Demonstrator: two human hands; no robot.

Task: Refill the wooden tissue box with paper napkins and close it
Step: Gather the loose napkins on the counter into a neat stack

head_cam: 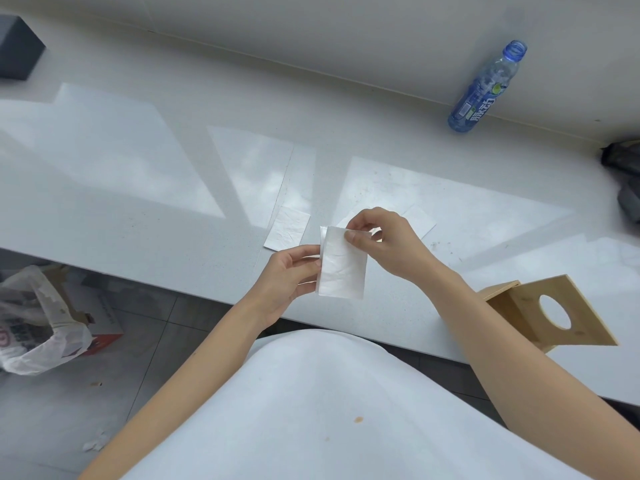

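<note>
A folded white paper napkin (341, 268) is held upright above the front edge of the white counter (138, 188). My left hand (289, 277) grips its left edge, and my right hand (377, 242) pinches its top corner between thumb and fingers. Another folded napkin (287, 227) lies flat on the counter just behind my hands. A third napkin (417, 220) lies on the counter, partly hidden behind my right hand. The wooden tissue box (543, 313), with a round hole in its panel, stands open at the counter's front right, beside my right forearm.
A blue plastic bottle (486, 88) without a cap stands at the back right against the wall. A dark block (17, 46) sits at the far left. On the tiled floor at left is a white plastic bag (31, 323) in a carton. Dark fabric (623, 174) lies at the right edge.
</note>
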